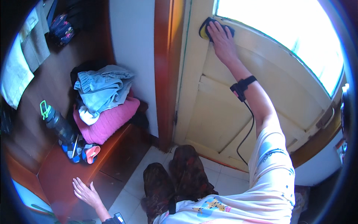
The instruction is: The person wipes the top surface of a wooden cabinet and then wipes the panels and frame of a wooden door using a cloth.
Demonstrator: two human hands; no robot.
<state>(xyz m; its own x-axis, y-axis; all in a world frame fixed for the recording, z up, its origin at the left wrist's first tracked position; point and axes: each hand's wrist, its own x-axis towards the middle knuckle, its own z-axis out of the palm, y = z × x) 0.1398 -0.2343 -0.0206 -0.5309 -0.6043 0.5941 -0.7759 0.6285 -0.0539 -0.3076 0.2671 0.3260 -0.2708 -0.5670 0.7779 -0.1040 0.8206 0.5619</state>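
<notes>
My right hand lies spread over a dark cloth or pad with a yellow-green part at its left, pressing it to a cream panelled door just below the bright glass pane. Part of the cloth is hidden under the fingers. A dark strap with a small device and a cable sits on the right forearm. At the lower left, my left hand is over the reddish-brown wooden bench, fingers apart, holding nothing; whether it touches the bench I cannot tell.
Folded blue denim clothing lies on a pink knitted item on the bench. Beside it are a dark bottle with a green loop and a checked cloth. A wooden door frame stands left of the door. Clothes hang at the left.
</notes>
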